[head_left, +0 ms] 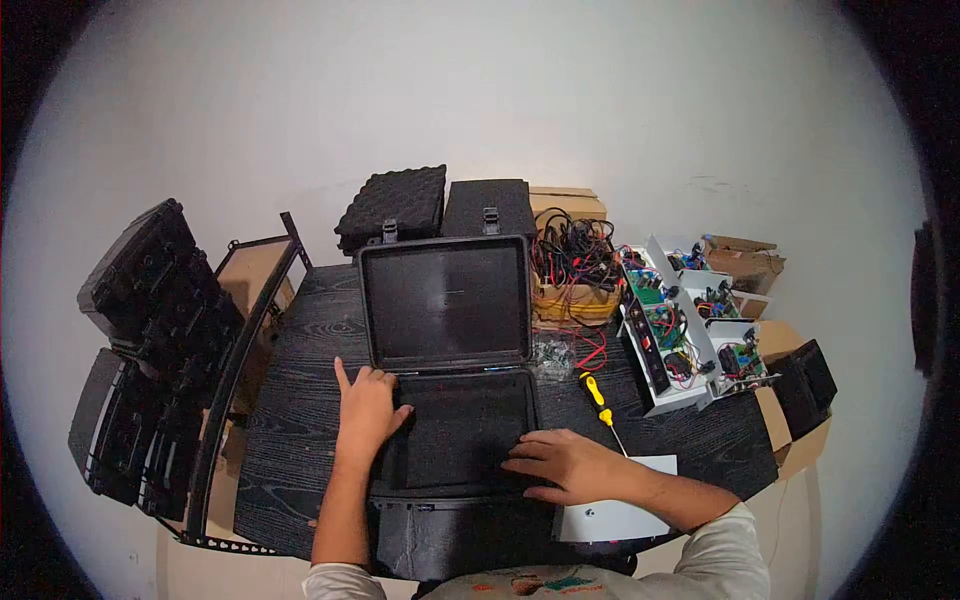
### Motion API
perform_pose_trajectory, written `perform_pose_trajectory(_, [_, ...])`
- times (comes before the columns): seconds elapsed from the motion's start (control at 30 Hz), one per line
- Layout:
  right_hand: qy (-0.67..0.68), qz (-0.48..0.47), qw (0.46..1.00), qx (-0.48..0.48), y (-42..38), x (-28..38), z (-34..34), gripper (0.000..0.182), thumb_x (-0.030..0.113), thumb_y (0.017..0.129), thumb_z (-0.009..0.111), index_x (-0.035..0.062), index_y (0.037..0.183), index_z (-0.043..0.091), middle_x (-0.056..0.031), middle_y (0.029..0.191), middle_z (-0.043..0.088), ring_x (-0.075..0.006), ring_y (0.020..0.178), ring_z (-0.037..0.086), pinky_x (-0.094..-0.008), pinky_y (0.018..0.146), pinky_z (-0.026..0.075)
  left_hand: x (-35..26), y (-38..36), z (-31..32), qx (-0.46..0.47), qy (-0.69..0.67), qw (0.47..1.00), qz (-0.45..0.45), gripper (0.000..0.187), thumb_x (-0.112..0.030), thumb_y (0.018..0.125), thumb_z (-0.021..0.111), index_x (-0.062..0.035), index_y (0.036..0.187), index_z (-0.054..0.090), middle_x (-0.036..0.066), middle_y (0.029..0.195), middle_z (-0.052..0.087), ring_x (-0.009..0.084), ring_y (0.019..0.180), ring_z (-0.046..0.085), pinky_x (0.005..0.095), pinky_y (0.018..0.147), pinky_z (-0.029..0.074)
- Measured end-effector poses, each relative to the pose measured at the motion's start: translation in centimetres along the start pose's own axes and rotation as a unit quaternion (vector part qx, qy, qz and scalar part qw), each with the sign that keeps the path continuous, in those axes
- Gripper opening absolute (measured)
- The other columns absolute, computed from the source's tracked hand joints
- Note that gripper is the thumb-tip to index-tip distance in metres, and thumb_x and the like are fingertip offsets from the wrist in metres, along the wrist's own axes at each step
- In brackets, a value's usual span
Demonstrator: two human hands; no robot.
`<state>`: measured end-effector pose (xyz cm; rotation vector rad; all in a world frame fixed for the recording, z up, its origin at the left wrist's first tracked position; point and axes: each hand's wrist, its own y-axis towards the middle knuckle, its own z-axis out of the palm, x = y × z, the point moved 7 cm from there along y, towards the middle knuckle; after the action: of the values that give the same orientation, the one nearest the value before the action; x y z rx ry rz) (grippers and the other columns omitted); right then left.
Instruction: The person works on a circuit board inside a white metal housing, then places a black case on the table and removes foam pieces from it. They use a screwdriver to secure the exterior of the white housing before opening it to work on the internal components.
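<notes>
A black hard plastic case (376,330) stands open in front of me, its lid tilted back and two latches at the lid's top edge. Black foam (455,430) lines its lower half. My left hand (368,408) rests at the left rim, index finger and thumb stretched apart, holding nothing. Over the right rim reaches my right hand (570,466), fingers spread towards the foam and nothing in them. Close to that hand lie a white metal panel (610,522) and a yellow-and-black screwdriver (597,398).
White housings with circuit boards (690,335) stand on the right beside an open carton (800,445). Tangled cables (578,255) and a clear bag of small parts (553,357) lie behind. Foam blocks (395,205) are at the back; black cases (150,290) are stacked left.
</notes>
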<state>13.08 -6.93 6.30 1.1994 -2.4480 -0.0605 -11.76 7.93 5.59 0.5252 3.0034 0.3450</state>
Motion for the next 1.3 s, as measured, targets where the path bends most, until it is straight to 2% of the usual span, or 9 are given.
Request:
perform_pose_trajectory(0.13, [-0.003,-0.002,1.000,0.003,-0.1,-0.2,0.4,0.051,0.034,0.093,0.070,0.0058,0.135,0.065,-0.0143,0.131,0.063,-0.0314,0.131,0.054,-0.0458,0.103,0.046,0.1,0.1,0.1,0.009,-0.005,1.000,-0.010,0.049,-0.031,0.072,0.089,-0.0038,0.111,0.074,0.008,0.111,0.072,0.0268,0.118,0.061,0.0724,0.122,0.009])
perform_pose_trajectory(0.4, [0.013,-0.009,1.000,-0.002,-0.1,0.0,0.5,0.046,0.031,0.092,0.070,0.0046,0.129,0.067,-0.0120,0.128,0.065,-0.0290,0.128,0.056,-0.0449,0.099,0.047,-0.1,-0.1,-0.1,-0.005,0.015,1.000,0.023,0.040,-0.028,0.072,0.088,-0.0085,0.104,0.076,0.004,0.112,0.063,0.0274,0.121,0.055,0.0740,0.121,0.009])
perform_pose_trajectory(0.7, [0.031,-0.049,0.998,-0.022,-0.5,-0.6,2.1,0.027,0.021,0.088,0.071,0.0019,0.106,0.071,-0.0098,0.105,0.068,-0.0292,0.103,0.064,-0.0395,0.088,0.054,-0.1,0.3,0.0,0.037,-0.011,0.999,0.023,0.035,-0.026,0.074,0.085,-0.0086,0.103,0.075,0.004,0.115,0.064,0.0264,0.120,0.055,0.0738,0.121,0.008])
perform_pose_trajectory(0.83, [0.010,-0.075,0.996,-0.045,-0.1,0.2,1.1,0.026,0.019,0.084,0.071,0.0012,0.103,0.070,-0.0101,0.100,0.066,-0.0291,0.097,0.063,-0.0396,0.086,0.055,-0.1,-0.1,0.1,-0.009,0.010,0.999,0.041,0.035,-0.025,0.076,0.084,-0.0082,0.105,0.073,0.005,0.118,0.063,0.0271,0.122,0.055,0.0740,0.121,0.008])
perform_pose_trajectory(0.93, [0.000,-0.078,0.995,-0.063,0.2,1.0,-0.7,0.025,0.017,0.082,0.073,0.0015,0.101,0.070,-0.0104,0.097,0.067,-0.0293,0.094,0.064,-0.0404,0.085,0.055,0.2,0.2,-0.2,0.011,-0.022,0.999,0.036,0.034,-0.023,0.077,0.082,-0.0078,0.105,0.072,0.006,0.121,0.062,0.0263,0.125,0.053,0.0744,0.121,0.004])
perform_pose_trajectory(1.03, [-0.021,-0.053,0.996,-0.070,0.3,1.7,-2.6,0.023,0.016,0.079,0.076,0.0030,0.098,0.071,-0.0096,0.094,0.067,-0.0297,0.092,0.067,-0.0395,0.083,0.056,0.4,0.0,-2.7,-0.076,-0.107,0.990,0.056,0.032,-0.019,0.076,0.081,-0.0045,0.101,0.068,0.010,0.114,0.064,0.0297,0.120,0.057,0.0642,0.120,0.024])
perform_pose_trajectory(1.13, [-0.059,0.008,0.996,-0.069,-0.2,1.4,-5.1,0.027,0.016,0.074,0.076,0.0050,0.098,0.071,-0.0089,0.096,0.067,-0.0307,0.096,0.066,-0.0408,0.084,0.054,2.0,0.2,-3.8,-0.094,-0.296,0.951,0.009,0.030,-0.016,0.076,0.080,-0.0012,0.093,0.059,0.015,0.100,0.064,0.0316,0.103,0.064,0.0461,0.103,0.046])
perform_pose_trajectory(1.23, [-0.163,0.096,0.975,-0.112,-0.5,0.4,-8.7,0.037,0.017,0.071,0.076,0.0073,0.105,0.069,-0.0105,0.107,0.066,-0.0329,0.110,0.062,-0.0484,0.096,0.049,2.3,0.1,-4.7,-0.119,-0.394,0.911,-0.006,0.033,-0.014,0.077,0.079,-0.0003,0.089,0.051,0.017,0.089,0.062,0.0306,0.086,0.064,0.0367,0.082,0.051])
perform_pose_trajectory(1.3, [-0.310,0.121,0.927,-0.175,-0.5,0.8,-11.2,0.044,0.018,0.071,0.075,0.0087,0.114,0.067,-0.0122,0.117,0.064,-0.0350,0.122,0.057,-0.0556,0.105,0.042,1.9,0.0,-4.6,-0.145,-0.407,0.902,0.013,0.033,-0.013,0.079,0.078,-0.0007,0.088,0.049,0.017,0.087,0.060,0.0277,0.083,0.063,0.0360,0.081,0.050])
